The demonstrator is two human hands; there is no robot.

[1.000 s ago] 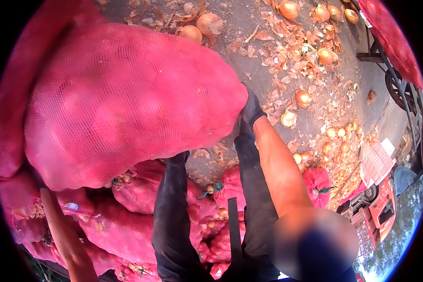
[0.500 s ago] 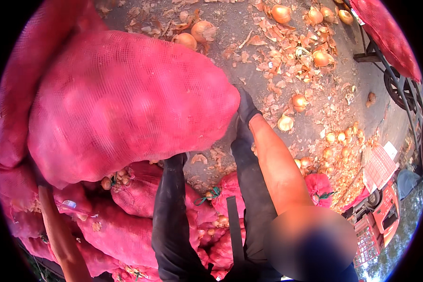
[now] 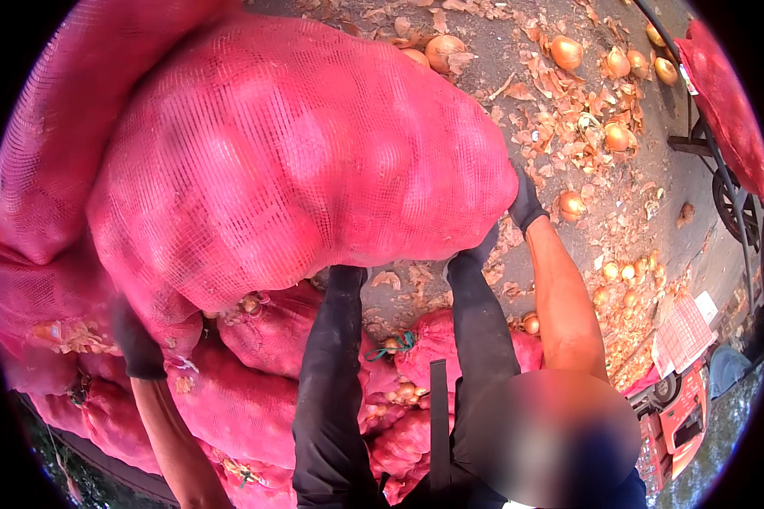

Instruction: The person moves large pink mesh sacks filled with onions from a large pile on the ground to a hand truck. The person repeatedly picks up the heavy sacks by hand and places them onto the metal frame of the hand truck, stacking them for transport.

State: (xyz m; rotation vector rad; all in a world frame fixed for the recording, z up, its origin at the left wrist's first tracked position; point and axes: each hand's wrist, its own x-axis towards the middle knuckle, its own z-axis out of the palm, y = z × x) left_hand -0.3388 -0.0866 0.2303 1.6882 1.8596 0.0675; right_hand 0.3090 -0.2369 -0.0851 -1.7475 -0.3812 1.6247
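A large, bulging red mesh sack of onions fills the upper left of the head view, lying across in front of my legs. My right hand, in a dark glove, is closed on the sack's right end, its fingers partly hidden behind the mesh. At the lower left end my left hand, gloved too and slightly blurred, grips the sack's corner. Its fingertips are hidden. Another full red sack stands tight against the left side of the held one.
Several filled onion sacks lie around my legs. Loose onions and dry skins litter the ground. At right are a wheeled cart bearing a red sack, and a red vehicle.
The held sack has shifted right and slightly up in view, with both hands moving along. My left glove, mostly hidden before, now shows beside the sack's lower left end.
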